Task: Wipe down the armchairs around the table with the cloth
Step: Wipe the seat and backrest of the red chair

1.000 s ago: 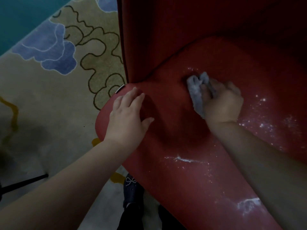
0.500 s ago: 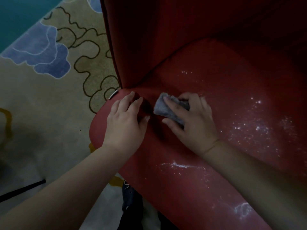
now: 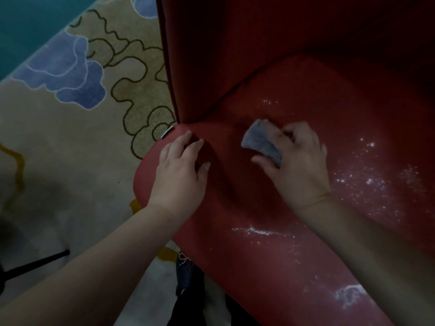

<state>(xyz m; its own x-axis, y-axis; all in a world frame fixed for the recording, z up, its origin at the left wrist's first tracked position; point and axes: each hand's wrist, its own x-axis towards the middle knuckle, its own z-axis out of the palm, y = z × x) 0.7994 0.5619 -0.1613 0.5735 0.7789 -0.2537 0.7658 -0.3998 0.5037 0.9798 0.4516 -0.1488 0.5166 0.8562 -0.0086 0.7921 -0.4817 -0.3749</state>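
- The right hand (image 3: pixel 299 165) grips a folded grey cloth (image 3: pixel 262 143), thumb below it and fingers curled over its top edge, and holds it down against the red seat.
- The cloth sticks out past the fingertips toward the left, lying flat on the armchair seat (image 3: pixel 270 208) a little in front of the seam where seat meets backrest.
- The left hand (image 3: pixel 180 171) lies flat on the rounded front-left corner of the seat, fingers straight and together, thumb spread toward the right hand; it holds nothing.
- The two hands are near each other but apart, with a dented, shadowed patch of upholstery between them.
- Both bare forearms reach in from the lower edge of the view.
- White specks and streaks (image 3: pixel 367 180) are scattered over the seat to the right of the right hand, with a thin white line (image 3: pixel 261 231) nearer the front edge and a curled smear (image 3: pixel 348 295) at lower right; in this dim light I cannot tell whether it is powder or moisture.
- The red backrest (image 3: pixel 235 55) rises upright behind the seat, and a small pale tag (image 3: pixel 167 132) shows at the seat's left corner.
- Below the seat edge a dark shoe (image 3: pixel 186 271) with a beaded trim stands on the floor.
- A beige carpet (image 3: pixel 70 142) with blue cloud shapes and dark curling outlines covers the floor to the left, and a thin black rod (image 3: pixel 35 264) lies across its lower-left part.
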